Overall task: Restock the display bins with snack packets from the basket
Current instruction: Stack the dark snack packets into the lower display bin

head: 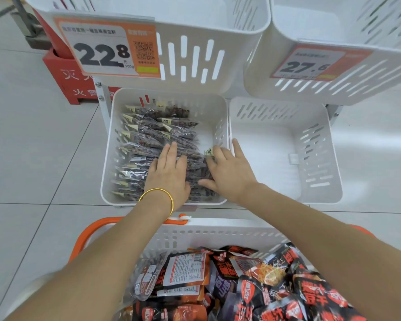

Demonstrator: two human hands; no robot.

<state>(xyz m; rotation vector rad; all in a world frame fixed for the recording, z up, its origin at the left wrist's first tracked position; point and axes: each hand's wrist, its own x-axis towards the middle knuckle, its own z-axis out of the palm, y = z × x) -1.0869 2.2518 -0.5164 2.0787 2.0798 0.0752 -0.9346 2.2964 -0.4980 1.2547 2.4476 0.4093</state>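
The lower left white display bin (107,158) holds several dark clear-wrapped snack packets (144,137) laid in overlapping rows. My left hand (169,172), with a gold bangle on its wrist, lies flat with straight fingers on the packets near the bin's front. My right hand (227,170) is spread over the packets at the bin's right side, its fingers touching one with a yellow corner label (209,151); I cannot tell whether it grips it. The lower right bin (287,156) holds nothing. At the bottom, the white basket (218,230) with orange handles is full of red and black snack packets (252,281).
Two more white bins (195,24) hang above, with price tags reading 22.8 (111,49) and 27.6 (310,63). A red box (63,75) stands on the tiled floor at the left, behind the rack. Grey floor tiles surround the rack.
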